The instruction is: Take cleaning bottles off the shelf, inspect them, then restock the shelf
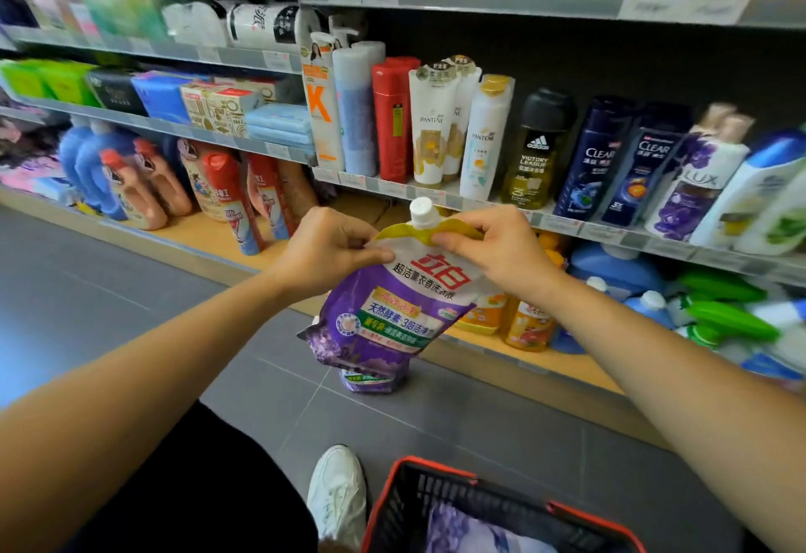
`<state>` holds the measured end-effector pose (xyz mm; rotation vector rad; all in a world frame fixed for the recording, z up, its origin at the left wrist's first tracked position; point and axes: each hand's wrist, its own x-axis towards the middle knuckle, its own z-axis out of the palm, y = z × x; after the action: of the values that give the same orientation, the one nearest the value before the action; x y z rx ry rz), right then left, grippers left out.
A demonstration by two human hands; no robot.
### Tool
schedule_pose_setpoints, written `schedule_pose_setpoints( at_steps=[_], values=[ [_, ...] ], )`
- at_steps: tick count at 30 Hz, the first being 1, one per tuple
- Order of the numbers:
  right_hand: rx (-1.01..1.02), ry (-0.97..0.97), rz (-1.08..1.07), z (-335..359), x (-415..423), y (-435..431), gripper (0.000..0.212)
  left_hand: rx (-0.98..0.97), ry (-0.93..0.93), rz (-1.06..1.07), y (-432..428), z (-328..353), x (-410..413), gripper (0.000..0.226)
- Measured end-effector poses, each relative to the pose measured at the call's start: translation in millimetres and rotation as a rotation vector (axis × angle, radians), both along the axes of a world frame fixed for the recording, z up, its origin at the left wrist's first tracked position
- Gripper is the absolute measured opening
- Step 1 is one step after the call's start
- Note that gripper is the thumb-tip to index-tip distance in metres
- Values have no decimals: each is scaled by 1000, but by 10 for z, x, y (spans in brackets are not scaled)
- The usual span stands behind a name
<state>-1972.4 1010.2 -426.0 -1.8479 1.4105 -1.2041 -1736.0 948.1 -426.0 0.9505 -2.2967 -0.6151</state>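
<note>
A purple detergent refill pouch [392, 312] with a white cap and yellow top hangs in the air in front of the shelves. My left hand [325, 249] pinches its upper left corner and my right hand [497, 253] pinches its upper right, beside the spout. Below it, a second purple pouch [368, 380] stands on the grey floor near the bottom shelf's [545, 362] edge. Orange bottles [525, 325] sit on that bottom shelf just behind the held pouch.
A red and black shopping basket [440, 476] with a purple pack inside sits at my feet, next to my white shoe [338, 496]. Shampoo bottles [536, 151] fill the shelf above. Detergent bottles [131, 186] stand lower left, blue and green bottles [715, 312] lower right.
</note>
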Motion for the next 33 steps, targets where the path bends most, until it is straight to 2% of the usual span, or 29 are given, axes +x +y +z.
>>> schedule_pose_setpoints(
  at_steps=[2,5,7,11,15,19,22,27,33],
  values=[
    [3,2,-30,27,-159,183,9,32,8,-59,135,-83,-168,47],
    [19,17,-61,33,-368,417,19,109,18,-146,299,-208,-371,47],
    [26,13,-52,15,-483,560,16,224,18,-212,385,-269,-487,51],
    [40,94,-39,-154,-679,820,12,327,47,-303,549,-370,-741,36],
    [153,103,-109,-486,-891,1006,15,328,199,-354,674,-390,-1010,36],
    [247,199,-112,-693,-1067,1136,15,146,35,-472,758,-511,-1220,29],
    [266,249,-124,-752,-1142,1172,24,54,-25,-500,739,-619,-1356,28],
    [255,309,-201,-779,-1215,1237,21,120,5,-489,700,-727,-1549,19],
    [260,380,-221,-799,-1177,1263,33,175,51,-343,768,-837,-1681,5]
  ],
)
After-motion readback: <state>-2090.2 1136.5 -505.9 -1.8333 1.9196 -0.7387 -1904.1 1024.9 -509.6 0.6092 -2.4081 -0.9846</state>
